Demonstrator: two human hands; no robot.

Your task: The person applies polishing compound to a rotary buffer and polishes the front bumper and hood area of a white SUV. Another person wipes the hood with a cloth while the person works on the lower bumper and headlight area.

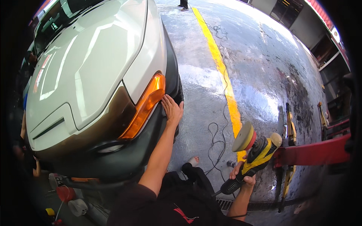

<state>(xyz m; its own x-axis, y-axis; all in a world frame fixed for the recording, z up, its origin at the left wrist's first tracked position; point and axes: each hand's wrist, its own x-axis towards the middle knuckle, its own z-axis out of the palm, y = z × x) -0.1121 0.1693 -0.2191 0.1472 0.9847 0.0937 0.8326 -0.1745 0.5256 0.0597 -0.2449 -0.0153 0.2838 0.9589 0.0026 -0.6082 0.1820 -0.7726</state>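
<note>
My left hand (172,108) rests its fingertips at the outer edge of an orange corner lamp (142,111) on the front of a white vehicle (101,56). It grips nothing; the fingers are stretched out flat. On the right side, my right hand (240,172) grips the black handle of a yellow and black rotary polisher (258,161). The polisher's round foam pad (241,137) is tilted up and apart from the vehicle. Below the lamp lies the dark plastic bumper (130,158).
A black power cord (225,93) trails over the floor beside a yellow painted line (217,56). A red lift arm (314,151) stands at right. Buckets (77,207) sit lower left. A person (31,59) is beyond the vehicle; another person's feet (184,8) show at the top.
</note>
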